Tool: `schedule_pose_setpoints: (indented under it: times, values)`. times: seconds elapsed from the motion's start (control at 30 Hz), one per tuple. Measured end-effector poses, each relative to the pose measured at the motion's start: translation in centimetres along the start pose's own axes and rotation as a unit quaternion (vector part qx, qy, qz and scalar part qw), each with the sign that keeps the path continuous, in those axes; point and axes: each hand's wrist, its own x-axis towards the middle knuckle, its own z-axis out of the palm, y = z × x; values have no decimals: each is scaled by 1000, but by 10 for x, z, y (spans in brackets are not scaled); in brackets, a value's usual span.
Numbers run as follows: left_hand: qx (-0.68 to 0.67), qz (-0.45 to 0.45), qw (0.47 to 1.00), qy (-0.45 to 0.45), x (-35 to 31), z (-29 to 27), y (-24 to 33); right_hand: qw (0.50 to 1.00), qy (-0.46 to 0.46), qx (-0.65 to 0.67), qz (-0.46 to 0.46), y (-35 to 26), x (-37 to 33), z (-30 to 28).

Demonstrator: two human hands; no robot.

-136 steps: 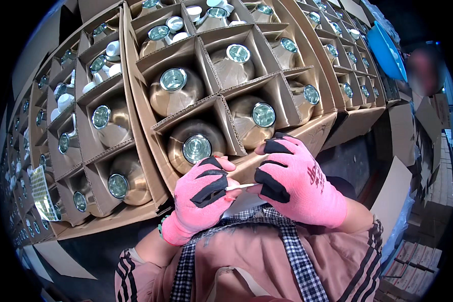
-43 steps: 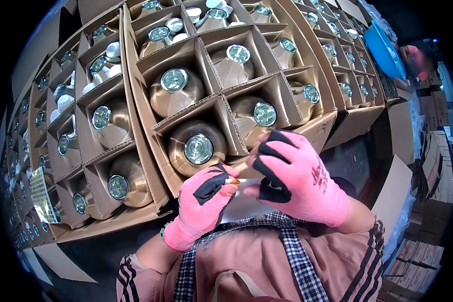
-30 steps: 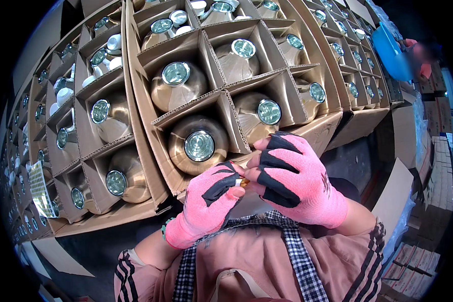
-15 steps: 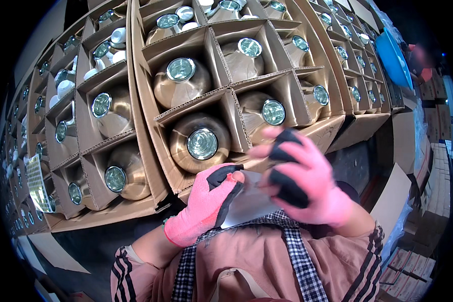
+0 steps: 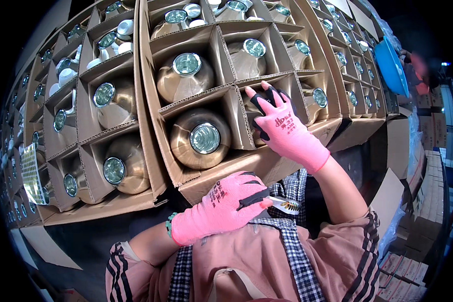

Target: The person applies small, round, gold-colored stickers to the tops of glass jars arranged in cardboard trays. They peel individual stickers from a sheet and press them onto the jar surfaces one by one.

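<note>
Reaching into a cardboard compartment, the right hand (image 5: 282, 128) in its pink glove with black fingertips spreads over a bronze-coloured metal pot (image 5: 260, 135) that lies on its side there; most of that pot is hidden beneath the fingers (image 5: 267, 98), which curl loosely round it — touching it, though whether they grip it cannot be told. Just left of those fingers, past a cardboard divider (image 5: 236, 113), a matching pot (image 5: 200, 138) shows its look plainly: rounded, shiny bronze body with a silvery, ribbed circular cap facing the camera.

Lower down, near the chest, the left hand (image 5: 224, 206) is clenched around a small sheet of stickers (image 5: 286, 205), a pale strip with dark marks that pokes out to the right between thumb and forefinger. Above its knuckles runs the front edge of the cardboard box (image 5: 236, 171) holding the pots. Beyond the right fingertips, more boxed pots fill further compartments.
</note>
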Motion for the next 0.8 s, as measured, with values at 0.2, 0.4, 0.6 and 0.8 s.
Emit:
schedule_pose_setpoints:
  times: [0.2,0.4,0.6,0.8]
  values:
    - [15,17,1000,13,-1,-2,-5,998,6,-62,1,5,6,5]
    - [25,24,998,51,-3,-8,-4,995,59,-76,11,4,6,-1]
    - [-117,-103,961,228,-11,-15,2,963,72,251,69,-36,-37,-79]
    - [-125,-41,980,151,-2,-25,5,980,-18,197,28,-44,-40,-64]
